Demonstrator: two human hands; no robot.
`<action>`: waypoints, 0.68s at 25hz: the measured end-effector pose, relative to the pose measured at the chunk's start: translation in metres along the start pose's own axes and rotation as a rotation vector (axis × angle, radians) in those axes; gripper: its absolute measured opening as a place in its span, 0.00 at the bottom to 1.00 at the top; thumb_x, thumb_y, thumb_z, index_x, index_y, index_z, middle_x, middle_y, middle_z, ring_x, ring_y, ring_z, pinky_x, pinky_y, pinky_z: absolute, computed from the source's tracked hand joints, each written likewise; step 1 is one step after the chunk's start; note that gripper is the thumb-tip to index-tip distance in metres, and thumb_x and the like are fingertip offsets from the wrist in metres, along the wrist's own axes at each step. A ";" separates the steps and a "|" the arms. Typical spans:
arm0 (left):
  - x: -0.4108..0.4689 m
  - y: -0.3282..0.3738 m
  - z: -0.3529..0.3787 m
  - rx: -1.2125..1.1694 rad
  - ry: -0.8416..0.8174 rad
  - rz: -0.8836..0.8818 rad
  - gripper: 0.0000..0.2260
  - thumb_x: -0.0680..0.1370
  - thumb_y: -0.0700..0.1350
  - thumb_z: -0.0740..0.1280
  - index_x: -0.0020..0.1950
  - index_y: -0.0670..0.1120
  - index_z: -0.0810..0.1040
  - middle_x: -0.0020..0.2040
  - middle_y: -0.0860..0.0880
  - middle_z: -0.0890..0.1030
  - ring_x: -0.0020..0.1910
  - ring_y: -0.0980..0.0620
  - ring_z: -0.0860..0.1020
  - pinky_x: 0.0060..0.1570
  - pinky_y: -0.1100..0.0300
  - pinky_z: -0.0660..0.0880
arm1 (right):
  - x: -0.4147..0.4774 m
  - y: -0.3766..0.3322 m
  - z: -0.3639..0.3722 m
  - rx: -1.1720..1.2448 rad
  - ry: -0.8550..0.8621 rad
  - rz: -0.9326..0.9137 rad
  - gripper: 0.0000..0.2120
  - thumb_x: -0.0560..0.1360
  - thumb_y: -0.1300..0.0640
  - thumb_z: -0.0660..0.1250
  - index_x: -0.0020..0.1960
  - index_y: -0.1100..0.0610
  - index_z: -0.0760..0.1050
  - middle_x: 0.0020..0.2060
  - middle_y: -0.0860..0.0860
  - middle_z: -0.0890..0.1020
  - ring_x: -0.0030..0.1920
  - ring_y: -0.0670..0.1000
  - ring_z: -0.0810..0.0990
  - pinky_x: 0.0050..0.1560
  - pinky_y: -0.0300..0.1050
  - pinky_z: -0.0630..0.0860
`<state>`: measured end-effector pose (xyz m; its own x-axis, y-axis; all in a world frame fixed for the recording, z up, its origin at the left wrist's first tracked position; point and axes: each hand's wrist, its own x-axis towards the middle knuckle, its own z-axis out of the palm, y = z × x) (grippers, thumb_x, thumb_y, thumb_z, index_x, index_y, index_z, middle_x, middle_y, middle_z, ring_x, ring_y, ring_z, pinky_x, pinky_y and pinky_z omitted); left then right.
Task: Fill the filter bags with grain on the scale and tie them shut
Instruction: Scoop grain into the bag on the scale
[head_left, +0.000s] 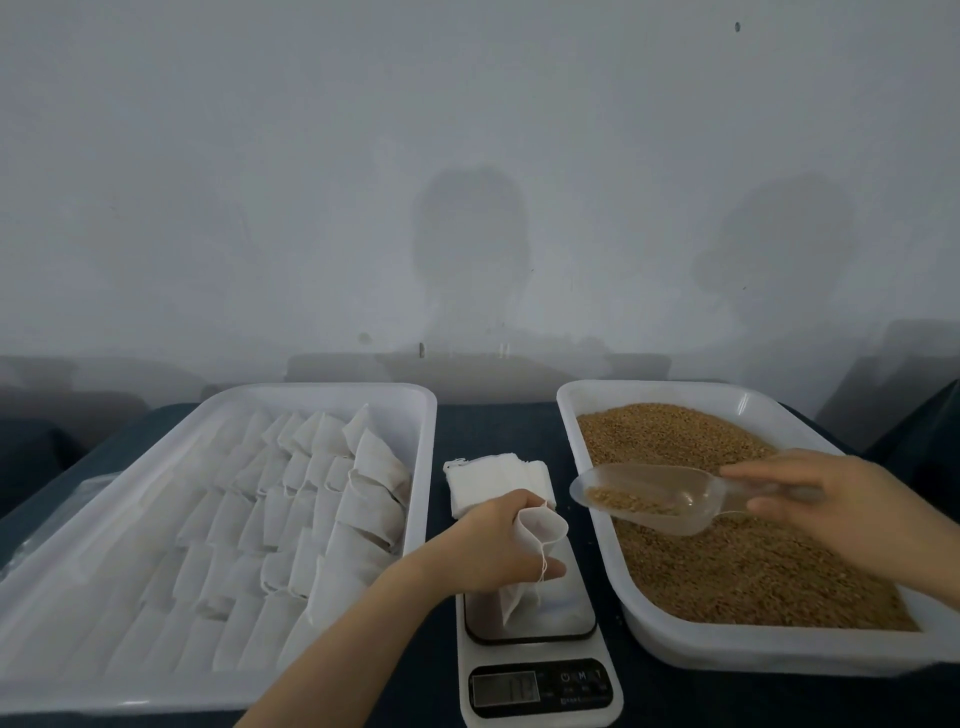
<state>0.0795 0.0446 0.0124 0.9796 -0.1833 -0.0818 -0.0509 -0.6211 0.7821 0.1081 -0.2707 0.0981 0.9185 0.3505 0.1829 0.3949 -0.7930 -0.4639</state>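
My left hand (488, 545) grips a white filter bag (537, 530) upright on the platform of the digital scale (535, 691), its mouth held open toward the right. My right hand (831, 499) holds the handle of a clear plastic scoop (649, 496) with some brown grain in it. The scoop hovers over the left rim of the grain tray (592, 415), its tip a short way right of the bag's mouth. The tray is full of brown grain (727, 545).
A large white tray (426, 415) on the left holds several rows of filled, tied bags (291, 509). A stack of flat empty bags (493, 483) lies behind the scale. All sit on a dark cloth, and a pale wall stands behind.
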 end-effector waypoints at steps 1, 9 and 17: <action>0.000 0.000 0.000 -0.005 -0.002 0.002 0.27 0.71 0.53 0.74 0.66 0.55 0.68 0.56 0.54 0.75 0.52 0.53 0.76 0.51 0.62 0.75 | 0.000 -0.009 0.000 0.000 -0.018 -0.029 0.19 0.69 0.54 0.72 0.50 0.31 0.75 0.43 0.32 0.80 0.46 0.35 0.77 0.40 0.33 0.71; -0.001 -0.001 0.000 -0.055 -0.002 0.054 0.27 0.68 0.56 0.75 0.63 0.56 0.71 0.53 0.59 0.77 0.51 0.57 0.77 0.51 0.64 0.75 | 0.005 -0.050 0.000 -0.107 -0.086 -0.138 0.17 0.70 0.55 0.72 0.53 0.36 0.76 0.44 0.40 0.79 0.46 0.44 0.77 0.49 0.42 0.75; -0.002 -0.001 0.000 -0.027 -0.015 0.046 0.30 0.69 0.56 0.75 0.68 0.55 0.68 0.58 0.56 0.76 0.53 0.55 0.76 0.51 0.64 0.74 | 0.009 -0.054 0.000 -0.239 -0.090 -0.148 0.16 0.71 0.52 0.72 0.55 0.35 0.76 0.43 0.37 0.78 0.45 0.42 0.77 0.48 0.40 0.74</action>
<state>0.0776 0.0461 0.0120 0.9733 -0.2228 -0.0546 -0.0903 -0.5907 0.8018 0.0947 -0.2251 0.1249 0.8498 0.5051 0.1507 0.5270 -0.8213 -0.2187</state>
